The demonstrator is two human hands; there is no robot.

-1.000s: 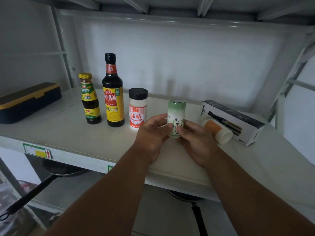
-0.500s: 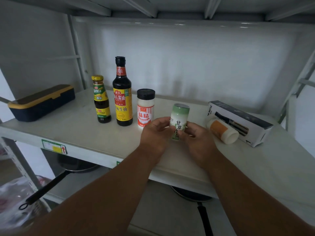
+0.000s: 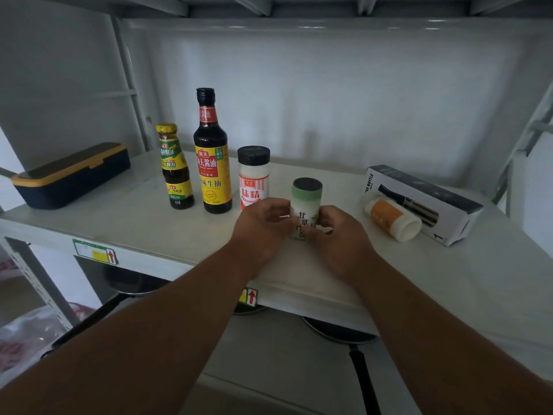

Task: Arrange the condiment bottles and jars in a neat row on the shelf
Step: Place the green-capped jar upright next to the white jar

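Both hands hold one small green jar (image 3: 305, 205). The left hand (image 3: 263, 226) is curled around the jar's left side. The right hand (image 3: 338, 235) wraps its right side, with fingers (image 3: 311, 232) across the low part of the label. So both hands are closed on the jar, and it stands straight up between them. It has a green top and black writing on a pale label. Its base is hidden behind the fingers, so I cannot tell if it sits on the shelf (image 3: 143, 223) or is just above it.

Just left of the jar, a bit farther back, stands a white jar (image 3: 253, 178) with a black lid and a red label. The left hand covers its bottom corner. Left of that is a tall dark bottle (image 3: 212, 157) with a yellow and red label. Next to it on the left is a short bottle (image 3: 175, 169) with a yellow cap. These three stand close together in a line, all upright.

To the right of the hands, well apart from them, an orange bottle (image 3: 392, 218) lies on its side. It leans against a long box (image 3: 425, 202) that lies flat just behind it.

Far off on the left end of the shelf sits a dark case (image 3: 71, 175) with a yellow edge.

Under the shelf, dark pans (image 3: 338, 330) can be seen on the level below.
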